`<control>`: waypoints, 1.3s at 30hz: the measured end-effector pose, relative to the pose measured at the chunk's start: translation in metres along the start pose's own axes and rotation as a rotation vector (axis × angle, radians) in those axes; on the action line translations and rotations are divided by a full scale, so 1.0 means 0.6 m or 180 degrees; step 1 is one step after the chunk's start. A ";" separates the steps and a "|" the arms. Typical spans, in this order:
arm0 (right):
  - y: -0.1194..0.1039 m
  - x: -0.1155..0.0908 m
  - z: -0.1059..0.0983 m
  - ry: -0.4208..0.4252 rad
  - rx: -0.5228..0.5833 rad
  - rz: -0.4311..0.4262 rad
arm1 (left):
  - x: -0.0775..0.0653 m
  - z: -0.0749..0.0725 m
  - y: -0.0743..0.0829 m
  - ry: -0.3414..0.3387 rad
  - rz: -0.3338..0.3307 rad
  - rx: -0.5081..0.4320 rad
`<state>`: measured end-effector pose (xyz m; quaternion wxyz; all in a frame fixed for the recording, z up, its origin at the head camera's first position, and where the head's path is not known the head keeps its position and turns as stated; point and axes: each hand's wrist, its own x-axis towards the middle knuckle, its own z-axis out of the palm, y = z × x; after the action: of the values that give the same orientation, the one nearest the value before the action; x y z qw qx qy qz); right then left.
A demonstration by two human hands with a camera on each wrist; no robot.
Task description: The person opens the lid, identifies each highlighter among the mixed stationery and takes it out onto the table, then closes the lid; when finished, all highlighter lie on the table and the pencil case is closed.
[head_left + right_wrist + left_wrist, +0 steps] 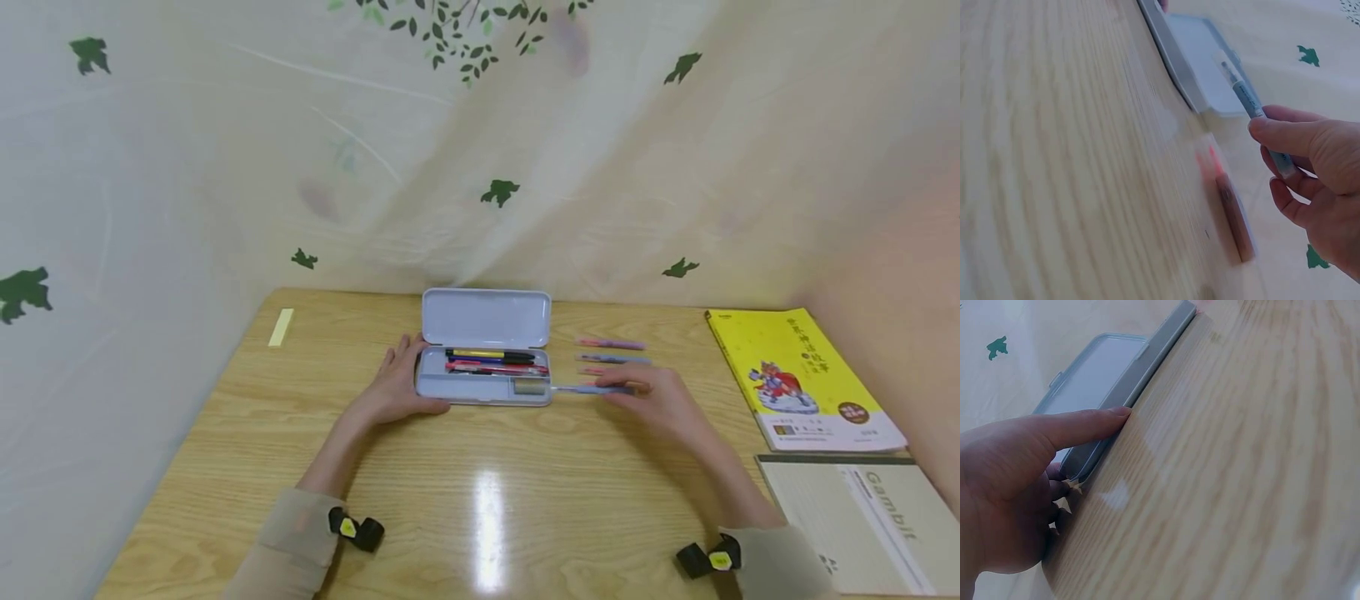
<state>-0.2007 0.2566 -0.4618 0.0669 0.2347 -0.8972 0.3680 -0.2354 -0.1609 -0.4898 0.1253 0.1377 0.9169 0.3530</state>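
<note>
A light blue pencil case [465, 389] stands with its lid raised at the back of the table. My left hand [397, 387] grips its left end, the thumb along the front wall and the fingers behind the end. Several pens lie in the rear compartment, among them a yellow and black pen [487, 356]; a small tan block [529, 387] sits in the front one. Between thumb and fingers my right hand [663, 400] pinches a blue pen [1247, 99] with a clear end. That end points left, close to the case's right end and above table level.
Behind the right hand lie a purple pen [622, 344], another blue pen [611, 359] and a partly covered pink-tipped pen [590, 371]. A yellow book [810, 367] and a Gambit notebook [840, 517] are at the right. A pale strip [281, 327] lies far left.
</note>
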 end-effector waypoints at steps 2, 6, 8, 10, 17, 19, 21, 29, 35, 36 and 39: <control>0.005 -0.007 -0.009 -0.0034 -0.0068 0.0133 | 0.000 0.000 0.001 0.0010 0.0004 0.0004; 0.014 -0.019 -0.023 -0.0079 -0.0188 0.0266 | -0.002 -0.002 0.003 0.0024 0.0026 0.0004; 0.019 -0.023 -0.027 -0.0080 -0.0223 0.0239 | -0.003 -0.002 0.004 0.0032 0.0032 0.0011; 0.024 -0.027 -0.031 -0.0065 -0.0253 0.0176 | -0.004 -0.002 0.004 0.0029 0.0019 0.0020; 0.035 -0.029 -0.036 -0.0106 -0.0339 0.0116 | -0.004 -0.001 0.005 0.0041 0.0014 0.0018; 0.036 -0.028 -0.037 -0.0155 -0.0382 0.0187 | -0.005 -0.001 0.005 0.0039 0.0010 0.0022; 0.037 -0.028 -0.037 -0.0189 -0.0416 0.0269 | -0.005 -0.001 0.005 0.0035 0.0008 0.0029; 0.039 -0.030 -0.038 -0.0273 -0.0525 0.0404 | -0.004 -0.001 0.007 0.0034 -0.0002 0.0042; 0.043 -0.030 -0.038 -0.0289 -0.0519 0.0421 | -0.004 0.000 0.006 0.0031 -0.0009 0.0019; 0.044 -0.030 -0.038 -0.0294 -0.0515 0.0428 | -0.004 -0.001 0.006 0.0031 -0.0007 0.0017; 0.046 -0.030 -0.038 -0.0308 -0.0512 0.0441 | -0.004 0.000 0.007 0.0034 0.0008 0.0017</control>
<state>-0.1986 0.2961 -0.4679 0.0167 0.1835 -0.9401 0.2868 -0.2328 -0.1589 -0.4867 0.1196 0.1374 0.9183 0.3514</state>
